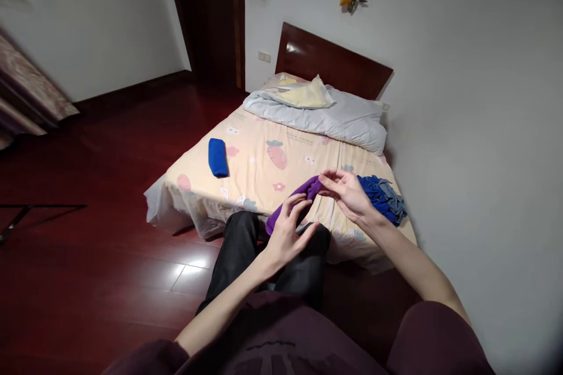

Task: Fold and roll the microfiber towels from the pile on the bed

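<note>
A purple cloth (275, 220) stretches in a long strip at the front edge of the bed, close to my knees. My right hand (347, 193) has its upper right end pinched between thumb and fingers. Across the strip's nearer side lies my left hand (285, 231), fingers spread and touching the fabric, thumb held well apart. It partly hides the cloth. To the right of my right hand is a crumpled heap of blue and grey cloths (385, 199). A flat, folded blue cloth (217, 157) rests on the left part of the bed.
The bed (250, 158) has a patterned sheet. A grey quilt (352, 123) and a yellow pillow (308, 95) lie by the dark wooden headboard (329, 58). A white wall (479, 129) runs along the right. A dark stand leg (26, 209) is on the floor at left.
</note>
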